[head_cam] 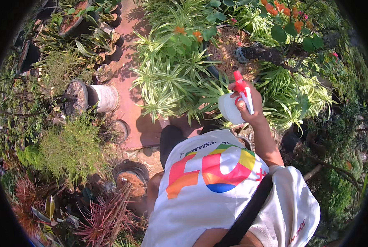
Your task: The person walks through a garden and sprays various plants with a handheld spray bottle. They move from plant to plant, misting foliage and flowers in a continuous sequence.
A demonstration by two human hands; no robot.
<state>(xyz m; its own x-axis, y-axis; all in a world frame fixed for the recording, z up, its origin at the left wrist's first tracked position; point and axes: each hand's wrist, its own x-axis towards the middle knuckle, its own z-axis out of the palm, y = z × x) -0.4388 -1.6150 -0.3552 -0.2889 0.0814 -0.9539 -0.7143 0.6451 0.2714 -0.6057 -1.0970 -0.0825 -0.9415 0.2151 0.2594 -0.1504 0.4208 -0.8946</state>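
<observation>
My right hand [254, 100] grips a spray bottle by the neck, just below its red and white trigger head. The bottle's whitish body [228, 108] leans to the left of my fingers, and the red nozzle [238, 75] points away from me. Below and around it spread spider plants [168, 80] with green and cream striped leaves. Beyond the hand, a large round pot [225, 58] holds brown soil and a thick dark trunk [261, 54]. Part of my left arm [154, 188] shows beside my shirt, but my left hand is out of view.
A reddish paved path [130, 92] runs ahead on the left. Along it stand a white cylindrical pot [105, 98], a small round pot [120, 131] and a feathery green shrub [73, 151]. Orange flowers [272, 9] hang at upper right. Red-leaved plants [102, 216] grow at lower left.
</observation>
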